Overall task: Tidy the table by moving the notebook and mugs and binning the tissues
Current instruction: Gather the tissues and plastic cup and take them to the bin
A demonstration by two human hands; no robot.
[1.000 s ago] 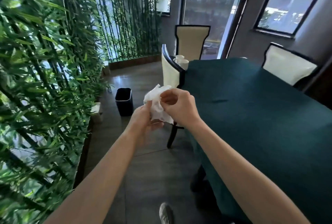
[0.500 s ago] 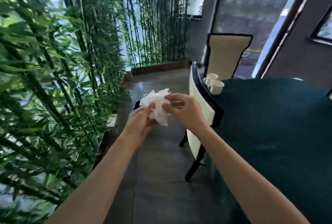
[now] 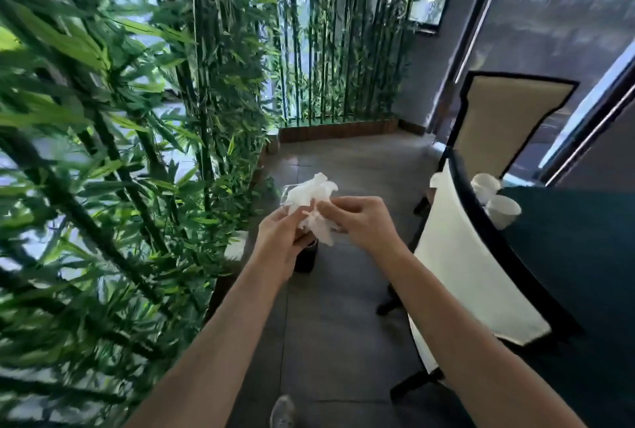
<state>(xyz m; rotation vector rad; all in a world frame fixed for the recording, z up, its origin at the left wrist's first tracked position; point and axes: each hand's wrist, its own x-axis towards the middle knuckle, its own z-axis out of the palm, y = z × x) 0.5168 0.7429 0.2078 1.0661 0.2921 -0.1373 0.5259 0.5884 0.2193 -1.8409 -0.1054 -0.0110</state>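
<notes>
A room with a grey tiled floor (image 3: 336, 324), seen from above through a head-worn camera. Tall green bamboo plants (image 3: 103, 153) fill the left side and the far wall. On the right stands a table (image 3: 577, 256) covered with a dark green cloth, with two white mugs (image 3: 503, 209) side by side near its edge. A cream chair (image 3: 460, 256) with a dark frame is tucked against the table, and a second chair (image 3: 505, 118) stands beyond it. Both bare arms reach forward over the floor. Between them, in mid-air, is a crumpled white wad of tissues (image 3: 311, 199). Its long axis runs roughly up and down in the view, the ruffled end pointing up and away and a thin tail hanging down. The left hand (image 3: 278, 242) curls its fingers around the wad from below, and the right hand (image 3: 364, 221) pinches it from the side. A dark bin (image 3: 305, 257) stands on the floor just under the hands, mostly hidden.
</notes>
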